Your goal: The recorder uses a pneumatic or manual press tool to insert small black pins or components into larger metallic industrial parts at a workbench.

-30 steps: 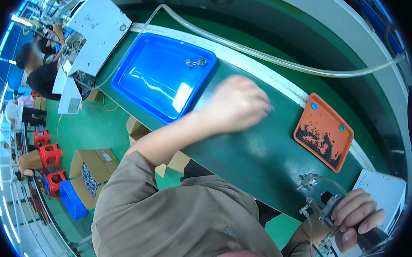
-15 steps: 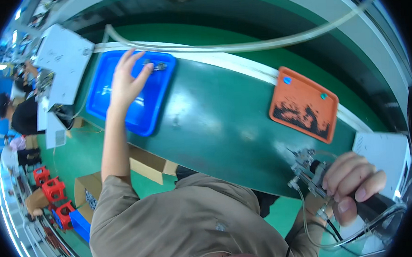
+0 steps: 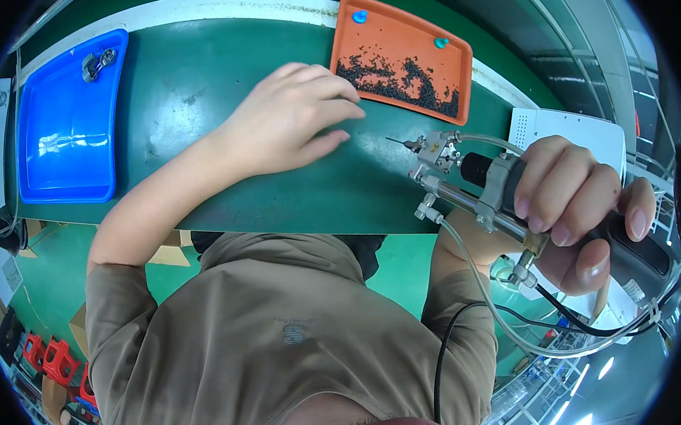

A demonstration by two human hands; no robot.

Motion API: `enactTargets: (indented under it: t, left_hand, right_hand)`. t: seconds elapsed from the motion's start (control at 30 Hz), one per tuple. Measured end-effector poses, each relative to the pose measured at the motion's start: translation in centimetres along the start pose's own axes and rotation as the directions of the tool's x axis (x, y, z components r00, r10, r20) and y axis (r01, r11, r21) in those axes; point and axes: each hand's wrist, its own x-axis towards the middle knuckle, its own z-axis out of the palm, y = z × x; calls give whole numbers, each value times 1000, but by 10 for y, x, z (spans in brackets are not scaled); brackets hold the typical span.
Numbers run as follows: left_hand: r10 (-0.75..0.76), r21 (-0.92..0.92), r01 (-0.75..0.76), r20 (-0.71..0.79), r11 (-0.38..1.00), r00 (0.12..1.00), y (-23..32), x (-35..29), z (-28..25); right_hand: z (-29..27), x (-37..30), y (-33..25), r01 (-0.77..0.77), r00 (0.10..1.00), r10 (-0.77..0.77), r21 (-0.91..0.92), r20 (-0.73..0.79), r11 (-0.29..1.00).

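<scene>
Head view: hose-fitted power tool (image 3: pixel 499 189) gripped by the right hand (image 3: pixel 574 192), fingers wrapped, over the table's (image 3: pixel 195 74) near edge.
Presumably stiff and hefty, best held by its black body (image 3: pixel 641 249), slender tip (image 3: pixel 395 141) spared; left hand's (image 3: pixel 285 119) fingers loosely spread beside the orange tray (image 3: pixel 397 34).

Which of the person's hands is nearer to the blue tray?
Left. The left hand is to the right of the blue tray, its fingers near the orange tray; the right hand is farther right, gripping the tool.
</scene>
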Motion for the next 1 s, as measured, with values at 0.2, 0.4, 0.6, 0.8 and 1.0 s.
enactTargets:
  t: [0.2,0.4,0.6,0.8,1.0]
  left_hand:
    - [-37,-452,0,-73,892,997,11,6,39]
    - [-30,-609,-12,-58,793,998,8,8,42]
    - [41,-780,-107,-104,616,994,22,19,39]
    - [-53,-856,29,2,516,999,22,12,45]
    - [-296,-986,150,165,-73,941,37,18,67]
  right_hand:
    - [2,-4,10,61,998,-61,41,-10,997]
    - [11,-1,21,123,992,-113,185,-63,975]
    - [11,-4,13,264,962,-224,316,-157,911]
    - [22,-10,1,235,922,-166,165,-350,958]
    - [10,-16,-28,156,820,-159,-52,-550,986]
